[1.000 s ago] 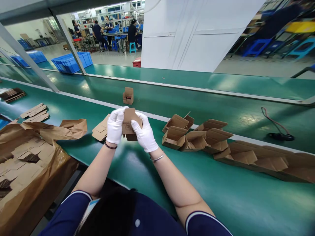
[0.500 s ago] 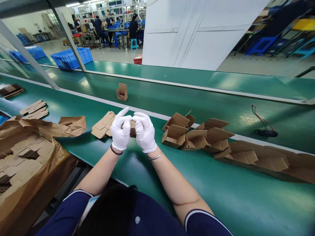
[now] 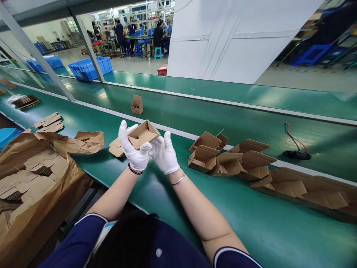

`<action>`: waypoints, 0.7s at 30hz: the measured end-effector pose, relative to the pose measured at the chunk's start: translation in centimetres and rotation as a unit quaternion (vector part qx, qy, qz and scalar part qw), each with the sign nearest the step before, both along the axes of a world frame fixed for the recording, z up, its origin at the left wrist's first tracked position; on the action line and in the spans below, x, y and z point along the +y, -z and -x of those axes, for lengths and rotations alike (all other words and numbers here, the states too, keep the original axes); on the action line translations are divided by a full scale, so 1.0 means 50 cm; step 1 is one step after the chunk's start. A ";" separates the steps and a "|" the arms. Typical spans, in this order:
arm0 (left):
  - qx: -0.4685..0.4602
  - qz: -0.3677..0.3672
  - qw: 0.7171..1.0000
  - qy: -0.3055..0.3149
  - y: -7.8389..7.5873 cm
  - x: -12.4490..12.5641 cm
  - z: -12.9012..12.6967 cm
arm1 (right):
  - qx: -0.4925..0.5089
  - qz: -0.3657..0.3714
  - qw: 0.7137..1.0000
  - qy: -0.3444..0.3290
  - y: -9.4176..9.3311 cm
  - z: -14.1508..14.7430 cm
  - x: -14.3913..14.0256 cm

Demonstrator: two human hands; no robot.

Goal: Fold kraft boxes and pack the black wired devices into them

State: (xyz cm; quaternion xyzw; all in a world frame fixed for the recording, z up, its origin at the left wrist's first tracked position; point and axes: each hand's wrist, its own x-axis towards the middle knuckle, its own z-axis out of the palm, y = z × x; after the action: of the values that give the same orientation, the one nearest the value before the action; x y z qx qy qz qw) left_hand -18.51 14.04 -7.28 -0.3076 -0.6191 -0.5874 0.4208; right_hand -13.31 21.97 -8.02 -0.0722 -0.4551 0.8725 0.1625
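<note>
You are holding a small open box (image 3: 143,133) above the green surface (image 3: 251,219), between both gloved hands. Your left hand (image 3: 133,148) is gripping its near-left side, fingers spread up along the wall; your right hand (image 3: 165,153) is curling under its right corner. Half a second earlier, your hands were pressing together and hiding the box; now it is showing, opening upward. Folded boxes (image 3: 231,158) are lying to your right.

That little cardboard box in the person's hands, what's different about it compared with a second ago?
A second ago it was a half-folded blank pressed between both gloves. Now the small cardboard box stands opened out, its hollow facing up, held by the left hand and right hand. The lone box on the belt has drifted left. The row of folded boxes stayed put.
</note>
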 end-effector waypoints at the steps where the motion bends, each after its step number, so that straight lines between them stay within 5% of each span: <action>1: -0.016 0.009 1.000 0.010 0.006 -0.002 0.000 | 0.022 0.020 0.998 -0.050 -0.002 -0.001 -0.005; 6: -0.068 0.136 0.982 0.110 0.047 -0.021 0.006 | 0.054 -0.024 0.998 -0.028 -0.007 -0.015 0.012; 11: -0.102 0.220 0.952 0.186 0.070 -0.035 0.021 | -0.045 -0.302 0.952 -0.013 -0.013 -0.020 0.063; 13: -0.083 0.250 0.953 0.149 0.071 -0.042 0.030 | -0.083 -0.460 0.884 -0.013 -0.021 -0.029 0.067; 17: -0.103 0.348 0.918 0.158 0.090 -0.044 0.057 | -0.134 -0.728 0.669 -0.068 -0.067 -0.069 0.059; 19: -0.182 0.381 0.883 0.205 0.116 -0.033 0.067 | -0.135 -0.773 0.615 -0.074 -0.108 -0.092 0.087; 21: -0.269 0.393 0.846 0.238 0.143 -0.019 0.070 | -0.147 -0.791 0.594 -0.003 -0.152 -0.116 0.169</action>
State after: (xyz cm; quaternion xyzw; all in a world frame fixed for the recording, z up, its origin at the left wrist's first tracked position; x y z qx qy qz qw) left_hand -22.00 13.11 -14.44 -0.4150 -0.7950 -0.4368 -0.0713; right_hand -7.54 30.42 -0.41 -0.0415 -0.9844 0.1487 0.0839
